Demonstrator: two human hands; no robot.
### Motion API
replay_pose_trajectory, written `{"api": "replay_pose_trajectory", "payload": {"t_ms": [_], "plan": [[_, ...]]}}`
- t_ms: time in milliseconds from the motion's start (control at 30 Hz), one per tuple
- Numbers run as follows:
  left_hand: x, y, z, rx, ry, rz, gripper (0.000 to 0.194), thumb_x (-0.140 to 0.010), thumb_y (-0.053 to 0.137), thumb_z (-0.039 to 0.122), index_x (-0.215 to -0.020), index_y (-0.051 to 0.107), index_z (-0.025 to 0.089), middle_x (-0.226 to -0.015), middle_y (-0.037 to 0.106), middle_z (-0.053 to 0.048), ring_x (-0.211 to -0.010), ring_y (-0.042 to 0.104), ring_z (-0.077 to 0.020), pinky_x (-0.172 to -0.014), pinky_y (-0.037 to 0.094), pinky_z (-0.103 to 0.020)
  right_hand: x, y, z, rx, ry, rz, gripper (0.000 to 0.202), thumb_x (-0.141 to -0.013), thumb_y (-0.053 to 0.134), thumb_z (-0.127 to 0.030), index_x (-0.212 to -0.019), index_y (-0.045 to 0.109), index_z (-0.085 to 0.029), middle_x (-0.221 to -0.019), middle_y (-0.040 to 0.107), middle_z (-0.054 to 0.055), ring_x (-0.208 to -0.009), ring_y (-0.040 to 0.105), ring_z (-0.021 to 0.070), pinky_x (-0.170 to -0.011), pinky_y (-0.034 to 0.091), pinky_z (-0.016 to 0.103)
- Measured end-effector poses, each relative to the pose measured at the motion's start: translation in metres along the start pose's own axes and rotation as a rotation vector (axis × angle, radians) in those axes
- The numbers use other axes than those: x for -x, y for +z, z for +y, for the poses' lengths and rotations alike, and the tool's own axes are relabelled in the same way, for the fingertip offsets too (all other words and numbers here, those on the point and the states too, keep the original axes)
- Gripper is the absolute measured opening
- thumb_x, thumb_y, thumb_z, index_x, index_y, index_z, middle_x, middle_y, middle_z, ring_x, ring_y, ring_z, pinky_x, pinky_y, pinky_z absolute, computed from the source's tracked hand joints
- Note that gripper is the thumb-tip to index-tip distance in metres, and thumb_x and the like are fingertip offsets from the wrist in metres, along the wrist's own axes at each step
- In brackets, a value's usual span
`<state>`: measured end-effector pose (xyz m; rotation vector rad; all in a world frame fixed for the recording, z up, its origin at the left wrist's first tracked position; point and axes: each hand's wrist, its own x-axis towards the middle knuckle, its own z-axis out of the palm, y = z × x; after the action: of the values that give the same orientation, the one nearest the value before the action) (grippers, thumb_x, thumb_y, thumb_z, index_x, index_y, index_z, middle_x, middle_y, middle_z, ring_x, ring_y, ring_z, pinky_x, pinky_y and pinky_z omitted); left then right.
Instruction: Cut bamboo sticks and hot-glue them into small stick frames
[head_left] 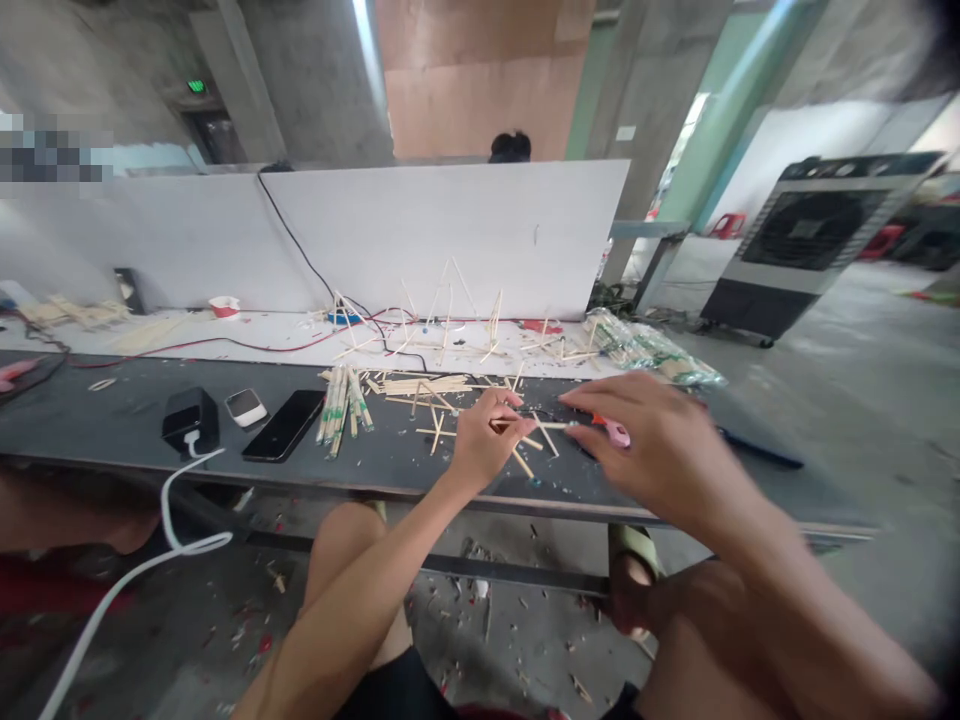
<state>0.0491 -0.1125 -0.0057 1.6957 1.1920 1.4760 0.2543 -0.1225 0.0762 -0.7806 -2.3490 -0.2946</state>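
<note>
My left hand [487, 438] is closed in a pinch on a thin wooden stick [551, 426], above the front part of the dark table. To its right, my right hand [649, 430] has thumb and fingers apart around the stick's far end; whether the thumb touches it I cannot tell. A pink and orange handle [616, 432] shows beside the right fingers, its other end hidden. Joined sticks [437, 432] lie left of my left hand, and one slanting stick [525, 466] with a bluish tip lies under it.
Behind are loose sticks [427, 384], stick frames [450, 315] and a white partition [450, 220]. Wrapped stick bundles lie left [343, 408] and back right [649, 345]. A phone [285, 426], black charger [190, 420] and white cable [169, 500] are leftward. A dark tool [761, 448] lies right.
</note>
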Motion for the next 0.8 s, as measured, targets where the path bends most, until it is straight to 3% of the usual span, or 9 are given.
{"api": "replay_pose_trajectory", "payload": {"t_ms": [133, 200, 333, 400, 500, 567, 667, 800], "plan": [[0.002, 0.001, 0.006, 0.081, -0.011, -0.052, 0.042, -0.081, 0.075, 0.048, -0.101, 0.048, 0.022, -0.067, 0.069, 0.001, -0.056, 0.065, -0.0166, -0.051, 0.043, -0.023, -0.027, 0.025, 0.007, -0.131, 0.002, -0.364, 0.016, -0.082, 0.066, -0.015, -0.093, 0.076, -0.022, -0.087, 0.073, 0.006, -0.089, 0.061, 0.0237, -0.078, 0.047, 0.037], [0.002, 0.001, 0.005, 0.109, -0.029, -0.051, 0.044, -0.083, 0.073, 0.049, -0.102, 0.043, 0.023, -0.067, 0.068, 0.002, -0.057, 0.065, -0.0170, -0.051, 0.042, -0.023, -0.035, 0.036, 0.009, -0.200, 0.065, -0.462, 0.013, -0.081, 0.066, -0.015, -0.085, 0.076, -0.022, -0.082, 0.071, 0.004, -0.083, 0.060, 0.0197, -0.070, 0.042, 0.031], [-0.004, -0.001, 0.000, -0.073, 0.081, -0.046, 0.031, -0.094, 0.061, 0.045, -0.100, 0.040, 0.022, -0.058, 0.056, 0.006, -0.051, 0.057, -0.0149, -0.049, 0.036, -0.022, -0.044, 0.044, 0.012, -0.241, 0.230, -0.501, 0.010, -0.078, 0.067, -0.016, -0.073, 0.074, -0.020, -0.072, 0.068, 0.002, -0.066, 0.055, 0.0130, -0.059, 0.033, 0.026], [-0.007, -0.003, 0.000, -0.252, 0.178, 0.051, 0.022, -0.098, 0.052, 0.040, -0.103, 0.043, 0.021, -0.067, 0.060, 0.002, -0.056, 0.058, -0.0152, -0.053, 0.040, -0.024, -0.047, 0.044, 0.018, -0.302, 0.300, -0.501, 0.009, -0.076, 0.068, -0.015, -0.072, 0.074, -0.020, -0.069, 0.068, 0.000, -0.063, 0.055, 0.0116, -0.058, 0.033, 0.025], [-0.006, -0.006, 0.008, -0.482, 0.315, 0.287, 0.018, -0.099, 0.050, 0.032, -0.112, 0.049, 0.019, -0.091, 0.067, -0.008, -0.073, 0.063, -0.0176, -0.064, 0.048, -0.028, -0.055, 0.047, 0.047, -0.393, 0.414, -0.436, 0.008, -0.077, 0.068, -0.019, -0.074, 0.076, -0.020, -0.068, 0.071, 0.000, -0.063, 0.060, 0.0123, -0.060, 0.038, 0.025], [0.000, -0.005, 0.013, -0.519, 0.435, 0.332, 0.015, -0.098, 0.050, 0.023, -0.113, 0.052, 0.018, -0.095, 0.067, -0.009, -0.077, 0.064, -0.0171, -0.069, 0.050, -0.028, -0.064, 0.053, 0.079, -0.389, 0.491, -0.353, 0.011, -0.078, 0.068, -0.025, -0.076, 0.078, -0.019, -0.069, 0.073, 0.001, -0.062, 0.061, 0.0138, -0.060, 0.041, 0.025], [0.017, 0.005, 0.010, -0.464, 0.583, 0.171, 0.014, -0.097, 0.047, 0.014, -0.110, 0.053, 0.017, -0.089, 0.068, -0.007, -0.076, 0.065, -0.0162, -0.072, 0.052, -0.028, -0.082, 0.069, 0.136, -0.353, 0.595, -0.226, 0.015, -0.077, 0.071, -0.031, -0.080, 0.080, -0.019, -0.072, 0.075, 0.003, -0.065, 0.064, 0.0162, -0.061, 0.043, 0.026], [0.045, 0.032, -0.025, -0.534, 0.612, -0.159, 0.021, -0.101, 0.037, 0.020, -0.094, 0.056, 0.018, -0.068, 0.064, -0.004, -0.057, 0.061, -0.0177, -0.051, 0.046, -0.027, -0.110, 0.099, 0.201, -0.277, 0.726, -0.079, 0.019, -0.074, 0.074, -0.036, -0.081, 0.081, -0.019, -0.075, 0.076, 0.004, -0.073, 0.067, 0.0196, -0.063, 0.043, 0.027]]}}
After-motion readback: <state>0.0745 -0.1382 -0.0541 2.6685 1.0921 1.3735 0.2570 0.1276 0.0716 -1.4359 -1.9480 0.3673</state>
